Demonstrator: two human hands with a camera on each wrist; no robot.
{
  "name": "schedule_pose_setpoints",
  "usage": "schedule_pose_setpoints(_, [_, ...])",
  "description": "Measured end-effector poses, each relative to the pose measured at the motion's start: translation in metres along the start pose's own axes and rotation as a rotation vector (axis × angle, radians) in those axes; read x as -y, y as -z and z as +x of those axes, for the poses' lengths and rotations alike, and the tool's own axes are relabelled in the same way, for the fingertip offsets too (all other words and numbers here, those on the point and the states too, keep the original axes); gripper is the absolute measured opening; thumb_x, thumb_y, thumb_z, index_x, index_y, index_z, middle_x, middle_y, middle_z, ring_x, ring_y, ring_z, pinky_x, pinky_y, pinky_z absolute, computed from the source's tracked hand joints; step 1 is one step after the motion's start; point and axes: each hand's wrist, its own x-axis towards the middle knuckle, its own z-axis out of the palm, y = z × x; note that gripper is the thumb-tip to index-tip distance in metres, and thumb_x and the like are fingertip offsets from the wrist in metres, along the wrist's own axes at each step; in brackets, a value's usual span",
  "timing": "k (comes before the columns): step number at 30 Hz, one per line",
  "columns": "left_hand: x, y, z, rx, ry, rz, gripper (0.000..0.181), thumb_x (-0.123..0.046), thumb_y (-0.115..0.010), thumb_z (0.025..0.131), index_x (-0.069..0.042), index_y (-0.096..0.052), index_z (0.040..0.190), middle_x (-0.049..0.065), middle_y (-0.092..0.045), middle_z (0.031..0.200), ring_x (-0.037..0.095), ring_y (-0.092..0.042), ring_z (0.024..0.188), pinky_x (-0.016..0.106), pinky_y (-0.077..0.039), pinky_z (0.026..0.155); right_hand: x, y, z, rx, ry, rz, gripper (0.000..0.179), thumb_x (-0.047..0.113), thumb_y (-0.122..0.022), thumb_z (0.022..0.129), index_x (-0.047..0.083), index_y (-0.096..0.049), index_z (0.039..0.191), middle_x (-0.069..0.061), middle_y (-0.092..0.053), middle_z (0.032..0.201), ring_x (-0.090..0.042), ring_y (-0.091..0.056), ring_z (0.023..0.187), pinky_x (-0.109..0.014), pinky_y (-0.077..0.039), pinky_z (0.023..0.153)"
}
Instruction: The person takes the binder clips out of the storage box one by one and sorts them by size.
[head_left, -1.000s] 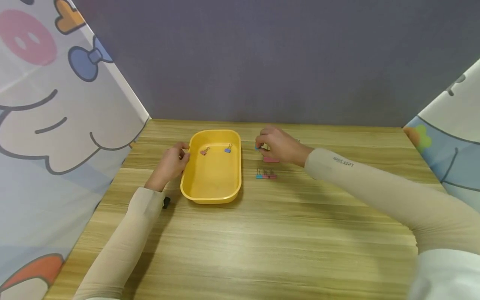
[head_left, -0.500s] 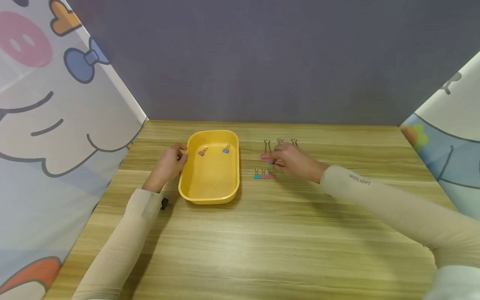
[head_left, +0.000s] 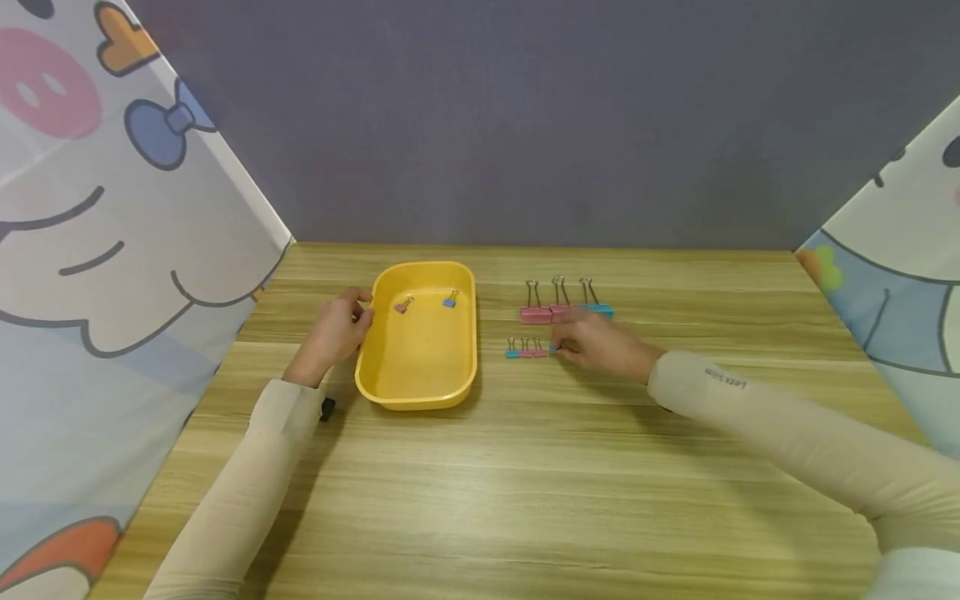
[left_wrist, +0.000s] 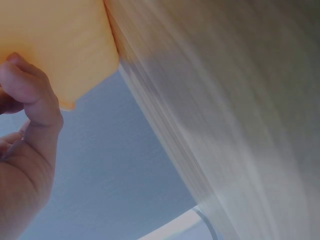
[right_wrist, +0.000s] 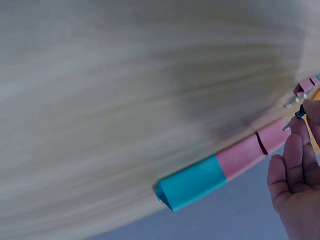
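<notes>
In the head view my right hand (head_left: pixel 592 340) pinches a small blue binder clip (head_left: pixel 553 348) between thumb and fingers, just above the table. The right wrist view shows the clip (right_wrist: pixel 300 112) dark at the fingertips. Left of it stands a row of small binder clips (head_left: pixel 527 354), one blue and two pink. Behind the hand is a row of larger clips: two pink binder clips (head_left: pixel 536 315) and a blue binder clip (head_left: pixel 597 310), partly covered. My left hand (head_left: pixel 333 335) rests, fingers loosely bent, against the left side of the yellow tray (head_left: pixel 416 402).
Inside the tray lie a small pink binder clip (head_left: pixel 402 307) and a small blue binder clip (head_left: pixel 450 301). The wooden table (head_left: pixel 480 492) reaches a grey panel (head_left: pixel 540 125) at the back. Cartoon-printed cloth (head_left: pixel 90 333) borders the left side. A small black object (head_left: pixel 327 409) shows beside the left sleeve.
My right hand has carried the small blue clip from behind the larger clips forward to the right end of the small row, uncovering most of the larger clips. The left hand stays at the tray.
</notes>
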Motion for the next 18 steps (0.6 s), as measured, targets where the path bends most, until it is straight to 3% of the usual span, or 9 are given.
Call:
schedule_pose_setpoints(6, [-0.0006, 0.0003, -0.0005, 0.000, -0.007, -0.002, 0.030, -0.007, -0.049, 0.098, 0.006, -0.045, 0.124, 0.020, -0.059, 0.088, 0.019, -0.057, 0.050, 0.031, -0.050, 0.046, -0.0017, -0.0048, -0.0060, 0.049, -0.053, 0.022, 0.012, -0.002, -0.075, 0.077, 0.008, -0.069, 0.080, 0.000, -0.060, 0.079, -0.010, -0.053, 0.073, -0.025, -0.050, 0.063])
schedule_pose_setpoints(18, [0.0005, -0.0003, -0.0001, -0.005, -0.004, -0.008, 0.030, -0.007, -0.049, 0.098, 0.007, -0.046, 0.124, 0.020, -0.059, 0.088, 0.020, -0.057, 0.051, 0.031, -0.051, 0.047, -0.0034, -0.0038, -0.0059, 0.059, -0.094, 0.085, 0.012, -0.001, -0.074, 0.079, 0.009, -0.069, 0.081, 0.003, -0.061, 0.080, -0.010, -0.054, 0.073, -0.026, -0.050, 0.063])
